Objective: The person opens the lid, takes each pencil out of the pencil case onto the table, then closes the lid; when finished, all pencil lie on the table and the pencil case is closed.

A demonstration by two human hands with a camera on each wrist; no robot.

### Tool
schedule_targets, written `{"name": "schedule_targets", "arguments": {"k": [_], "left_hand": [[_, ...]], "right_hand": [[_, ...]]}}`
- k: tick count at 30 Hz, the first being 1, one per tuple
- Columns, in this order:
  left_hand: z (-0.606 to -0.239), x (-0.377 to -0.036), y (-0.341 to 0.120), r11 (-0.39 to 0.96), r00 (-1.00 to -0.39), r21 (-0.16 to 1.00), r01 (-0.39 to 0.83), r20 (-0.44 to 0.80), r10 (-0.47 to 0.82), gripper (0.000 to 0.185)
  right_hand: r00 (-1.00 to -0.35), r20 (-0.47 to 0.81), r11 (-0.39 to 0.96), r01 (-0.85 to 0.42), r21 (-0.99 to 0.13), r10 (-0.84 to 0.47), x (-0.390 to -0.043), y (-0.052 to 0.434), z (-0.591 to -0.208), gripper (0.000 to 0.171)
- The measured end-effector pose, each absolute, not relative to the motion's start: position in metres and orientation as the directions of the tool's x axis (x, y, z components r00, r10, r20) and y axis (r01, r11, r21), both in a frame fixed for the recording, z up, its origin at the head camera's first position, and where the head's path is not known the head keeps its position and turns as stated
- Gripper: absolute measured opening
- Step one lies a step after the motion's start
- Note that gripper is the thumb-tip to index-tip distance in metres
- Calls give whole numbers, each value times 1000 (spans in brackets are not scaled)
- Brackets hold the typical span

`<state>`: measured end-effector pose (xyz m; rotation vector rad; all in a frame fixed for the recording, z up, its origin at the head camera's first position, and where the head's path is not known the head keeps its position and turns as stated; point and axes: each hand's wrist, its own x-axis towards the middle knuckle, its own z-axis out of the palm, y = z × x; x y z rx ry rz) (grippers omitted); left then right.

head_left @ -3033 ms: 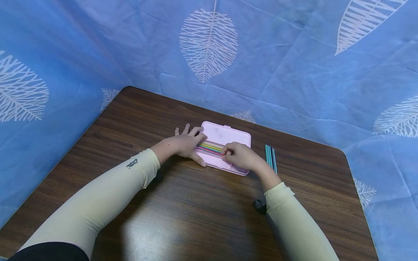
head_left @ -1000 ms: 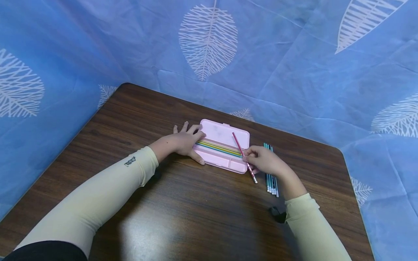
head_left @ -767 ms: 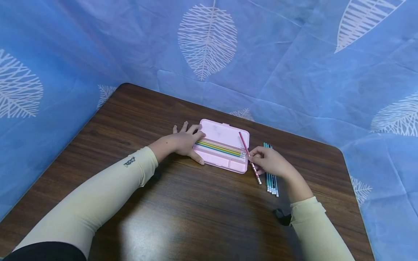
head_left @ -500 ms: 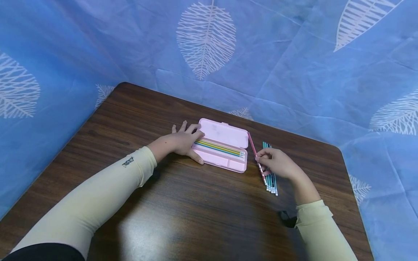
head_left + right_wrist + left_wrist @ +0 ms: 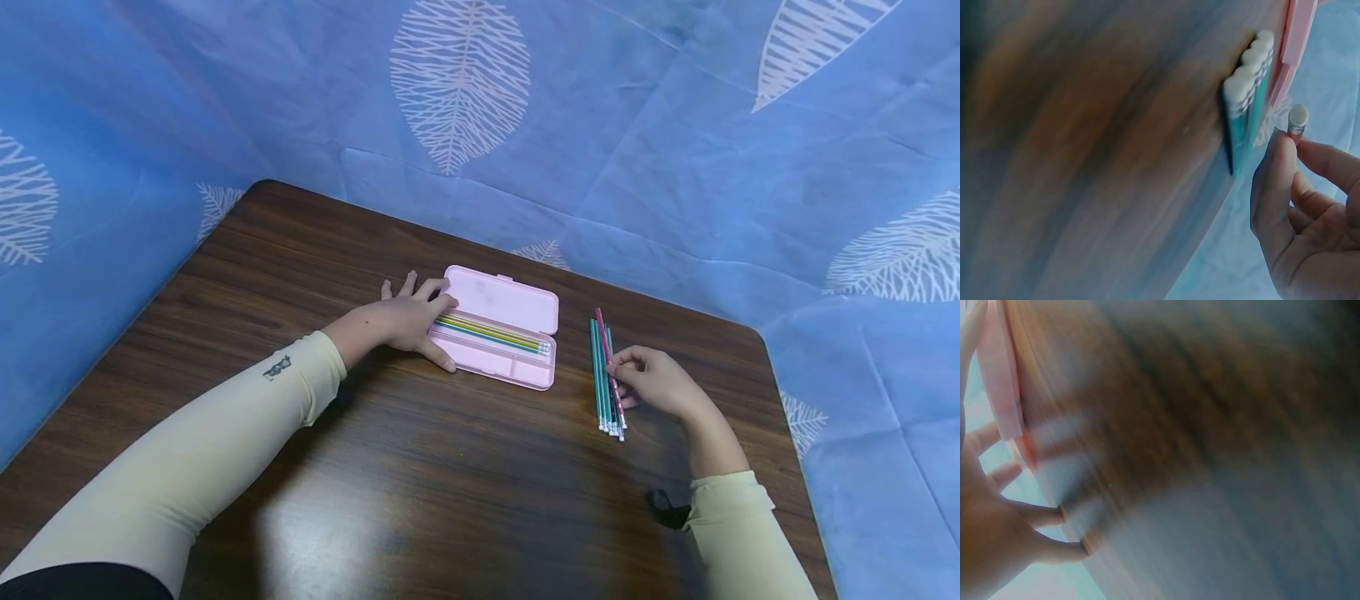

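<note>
An open pink pencil case (image 5: pixel 517 310) lies on the brown table (image 5: pixel 450 467), with several coloured pencils (image 5: pixel 491 332) in its tray. My left hand (image 5: pixel 414 321) rests at the case's left end, index finger on the lid edge, thumb along the front, other fingers spread on the table. In the left wrist view, which is blurred, the left hand (image 5: pixel 1004 525) lies beside the pink case (image 5: pixel 999 381). My right hand (image 5: pixel 626 375) pinches a pink pencil (image 5: pixel 603 333) just over a row of teal pencils (image 5: pixel 597 375) right of the case. The right wrist view shows the pink pencil's eraser end (image 5: pixel 1297 117) between the fingertips (image 5: pixel 1275 162), beside the teal pencils (image 5: pixel 1244 87).
Blue cloth with white leaf prints (image 5: pixel 675 167) hangs close behind and to both sides of the table. The table's rounded far right corner (image 5: pixel 750 333) is close to my right hand. A small black object (image 5: pixel 667 507) sits by my right sleeve.
My right hand lifted the pink pencil out of the case and carried it right, down to the teal pencils. My left hand stayed at the case's left end.
</note>
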<state>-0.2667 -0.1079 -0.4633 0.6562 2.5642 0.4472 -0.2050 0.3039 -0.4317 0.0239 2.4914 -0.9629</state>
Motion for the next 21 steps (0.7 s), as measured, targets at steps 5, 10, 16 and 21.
{"name": "schedule_targets", "arguments": {"k": [5, 10, 16, 21], "left_hand": [[-460, -265, -106, 835, -784, 395, 383, -339, 520, 112], [-461, -264, -109, 841, -793, 383, 381, -332, 511, 114], [-461, -265, -110, 838, -790, 387, 384, -331, 515, 115], [-468, -269, -109, 829, -782, 411, 378, -338, 524, 119]], "right_hand": [[-891, -437, 762, 198, -616, -123, -198, 317, -433, 37], [-888, -449, 771, 218, -599, -98, -197, 323, -439, 35], [-881, -468, 766, 250, -592, -74, -196, 321, -441, 34], [-879, -472, 771, 258, -583, -63, -194, 319, -441, 33]]}}
